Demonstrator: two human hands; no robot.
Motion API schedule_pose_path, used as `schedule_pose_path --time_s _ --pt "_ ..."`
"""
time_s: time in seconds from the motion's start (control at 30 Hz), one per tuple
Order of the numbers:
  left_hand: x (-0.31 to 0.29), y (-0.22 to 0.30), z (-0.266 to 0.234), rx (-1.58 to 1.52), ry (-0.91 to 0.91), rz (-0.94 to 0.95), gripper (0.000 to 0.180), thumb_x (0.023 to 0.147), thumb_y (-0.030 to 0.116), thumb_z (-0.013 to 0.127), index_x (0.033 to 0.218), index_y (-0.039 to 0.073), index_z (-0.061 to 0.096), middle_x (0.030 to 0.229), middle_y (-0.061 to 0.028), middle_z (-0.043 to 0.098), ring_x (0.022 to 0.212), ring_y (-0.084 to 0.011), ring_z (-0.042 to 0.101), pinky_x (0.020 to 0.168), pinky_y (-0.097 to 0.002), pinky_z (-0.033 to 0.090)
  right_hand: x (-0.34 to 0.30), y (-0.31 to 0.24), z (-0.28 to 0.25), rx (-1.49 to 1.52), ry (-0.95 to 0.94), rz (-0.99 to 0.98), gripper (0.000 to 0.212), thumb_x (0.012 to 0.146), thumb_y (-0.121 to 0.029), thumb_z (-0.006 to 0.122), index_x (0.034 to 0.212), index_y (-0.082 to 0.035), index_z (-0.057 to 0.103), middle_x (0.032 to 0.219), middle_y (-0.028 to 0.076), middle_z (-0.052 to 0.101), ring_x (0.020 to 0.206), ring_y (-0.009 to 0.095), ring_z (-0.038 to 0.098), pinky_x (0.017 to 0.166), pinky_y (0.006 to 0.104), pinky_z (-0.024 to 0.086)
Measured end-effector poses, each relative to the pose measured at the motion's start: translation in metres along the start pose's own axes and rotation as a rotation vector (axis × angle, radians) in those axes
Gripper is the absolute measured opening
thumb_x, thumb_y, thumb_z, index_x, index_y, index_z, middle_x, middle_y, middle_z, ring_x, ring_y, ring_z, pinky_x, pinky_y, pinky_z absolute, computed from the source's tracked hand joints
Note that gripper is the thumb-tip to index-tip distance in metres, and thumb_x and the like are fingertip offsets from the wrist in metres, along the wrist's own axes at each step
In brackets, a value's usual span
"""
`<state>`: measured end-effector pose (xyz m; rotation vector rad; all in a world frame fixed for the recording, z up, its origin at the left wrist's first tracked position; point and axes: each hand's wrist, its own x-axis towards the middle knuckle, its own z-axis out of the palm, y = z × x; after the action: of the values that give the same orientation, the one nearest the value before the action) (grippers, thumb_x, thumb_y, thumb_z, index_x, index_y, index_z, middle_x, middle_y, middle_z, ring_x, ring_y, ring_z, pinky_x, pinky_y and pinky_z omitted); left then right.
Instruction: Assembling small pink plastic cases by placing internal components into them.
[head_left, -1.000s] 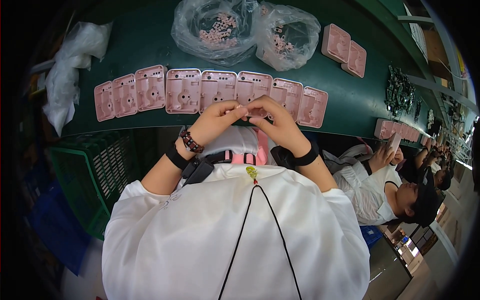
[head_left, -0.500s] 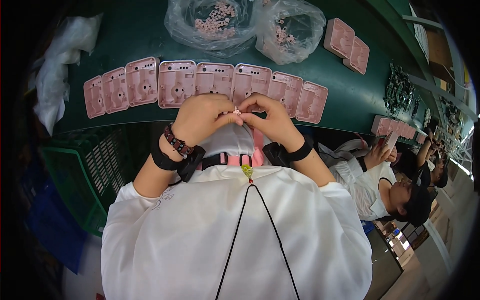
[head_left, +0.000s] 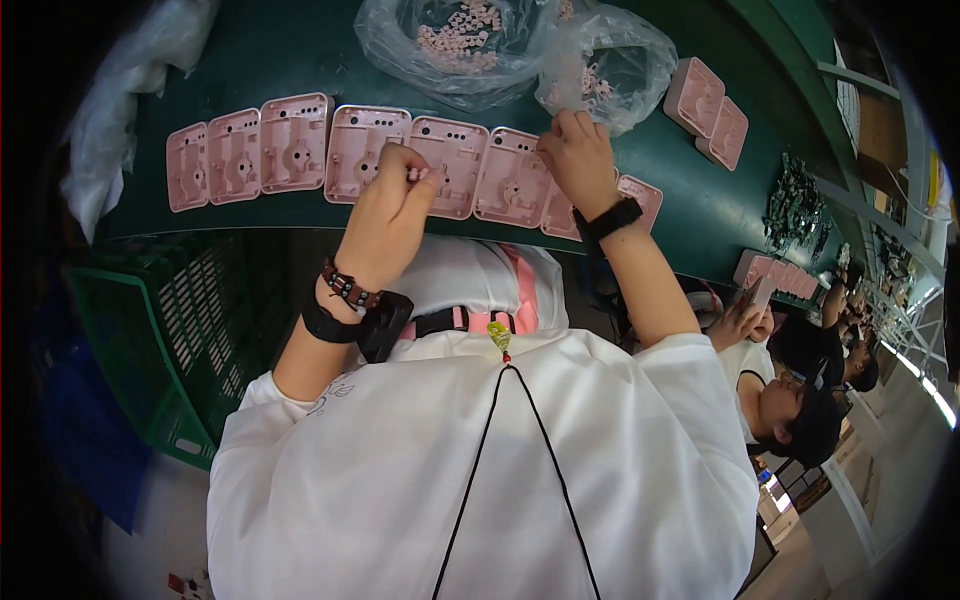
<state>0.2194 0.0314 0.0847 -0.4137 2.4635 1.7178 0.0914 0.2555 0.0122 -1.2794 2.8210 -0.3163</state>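
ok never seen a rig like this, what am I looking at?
There's no robot: a person works bare-handed. The view comes from the left of two fisheye cameras worn on their head, looking down, so straight edges bend. Picture left is their left.

On the green table sits a row of open pink shells, with two more shells at the far right. Beyond the row, two clear plastic bags hold loose pink parts.

The left hand pinches something small and pink. The right hand is at the smaller bag's near edge; its grip isn't clear.
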Motion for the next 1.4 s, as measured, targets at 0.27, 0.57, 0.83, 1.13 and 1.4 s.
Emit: schedule_pose_path --time_s 0.27,0.57,0.83,1.13,1.4 --pt "-0.006 -0.005 -0.01 -0.046 0.099 -0.078 0.021 0.087 0.016 0.05 0.097 -0.001 0.043 0.081 -0.0159 0.055 0.07 -0.0285 0.055 0.065 -0.033 0.043 0.009 0.0 0.025 -0.161 -0.074 -0.176 0.007 0.061 -0.016 0.062 0.067 -0.014 0.064 0.092 0.001 0.049 0.09 0.019 0.046 0.075 0.032 0.036" --pt "-0.004 -0.009 -0.01 0.033 0.093 -0.019 0.019 0.084 0.014 0.055 0.098 0.0 0.053 0.082 -0.012 0.059 0.066 -0.0188 0.053 0.063 -0.0286 0.043 0.004 -0.003 0.024 -0.26 -0.132 -0.176 0.012 0.068 -0.013 0.057 0.075 -0.013 0.066 0.112 0.0 0.051 0.102 0.018 0.046 0.086 0.036 0.035" --pt "-0.009 0.002 -0.009 0.043 -0.004 0.008 0.014 0.078 0.014 0.063 0.086 0.004 0.056 0.074 -0.0069 0.06 0.063 -0.0195 0.057 0.056 -0.0272 0.044 -0.038 -0.057 -0.029 0.029 0.07 0.263 0.018 0.071 -0.008 0.06 0.088 -0.012 0.066 0.102 0.004 0.057 0.096 0.021 0.051 0.085 0.0375 0.034" --pt "0.001 0.016 -0.006 0.321 -0.188 0.674 0.018 0.068 0.017 0.069 0.074 0.008 0.055 0.072 -0.0037 0.055 0.061 -0.0176 0.057 0.05 -0.0288 0.044 -0.028 -0.114 -0.069 0.976 -0.015 0.318 0.009 0.078 -0.006 0.059 0.087 -0.004 0.061 0.088 0.009 0.056 0.082 0.023 0.055 0.068 0.0288 0.042" --pt "0.003 0.008 -0.011 0.351 -0.173 0.803 0.017 0.064 0.013 0.067 0.069 0.008 0.052 0.074 -0.0029 0.053 0.06 -0.0191 0.055 0.049 -0.0277 0.044 -0.024 -0.109 -0.077 1.195 -0.182 0.34 0.011 0.076 -0.006 0.064 0.086 -0.003 0.06 0.081 0.006 0.058 0.073 0.017 0.055 0.062 0.0259 0.043"
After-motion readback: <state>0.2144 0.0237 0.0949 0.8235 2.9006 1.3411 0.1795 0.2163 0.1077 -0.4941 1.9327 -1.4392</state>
